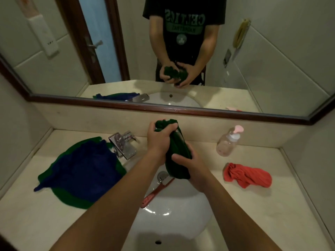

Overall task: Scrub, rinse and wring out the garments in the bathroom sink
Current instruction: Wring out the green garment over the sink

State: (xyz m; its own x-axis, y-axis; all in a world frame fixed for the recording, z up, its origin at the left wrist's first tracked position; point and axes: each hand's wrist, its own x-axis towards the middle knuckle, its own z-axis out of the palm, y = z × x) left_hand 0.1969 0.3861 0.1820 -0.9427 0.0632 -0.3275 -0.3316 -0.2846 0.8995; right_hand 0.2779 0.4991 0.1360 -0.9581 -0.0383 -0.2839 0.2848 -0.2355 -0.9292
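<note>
1. The white sink (172, 225) is closest. It sits in a pale counter (244, 214).
2. A red brush (156, 192) lies inside the sink. Its far end is by the drain (162, 175).
3. The right hand (193, 169) is over the sink. Its fingers wrap tight round the low end of a dark green garment (178, 151).
4. The left hand (159, 140) is higher and a bit farther back. Its fingers squeeze the top end, and a bunch of cloth pokes out above the fist.
5. The dark green garment is a thick twisted roll between the two hands, held up in the air over the back of the sink.
6. On the left of the counter lies a blue and green cloth (81, 173), spread out flat, close to the shiny tap (123, 144).
7. On the right of the counter lies a red garment (248, 175), all scrunched up.
8. Behind it stands a clear soap bottle (227, 142) with a pink pump, upright near the back wall.
9. Farthest is the mirror (54, 51). It shows the person in a dark shirt, with both hands gripping the green roll.
</note>
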